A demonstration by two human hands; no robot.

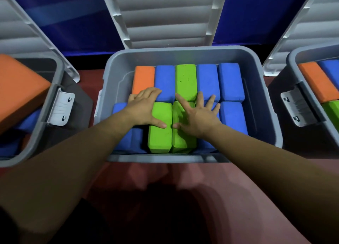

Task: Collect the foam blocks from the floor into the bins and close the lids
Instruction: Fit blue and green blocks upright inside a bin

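A grey middle bin stands in front of me, packed with foam blocks in two rows. The back row holds an orange block, blue blocks and a green block. Two green blocks lie side by side in the front row with blue blocks around them. My left hand lies flat with spread fingers across the left green block and the back row. My right hand presses flat on the right green block. The bin's white lid stands open behind it.
A left bin holds a large orange block tilted above blue ones, its lid open. A right bin holds orange, blue and green blocks, lid also open. Red-brown floor spreads in front; a blue wall stands behind.
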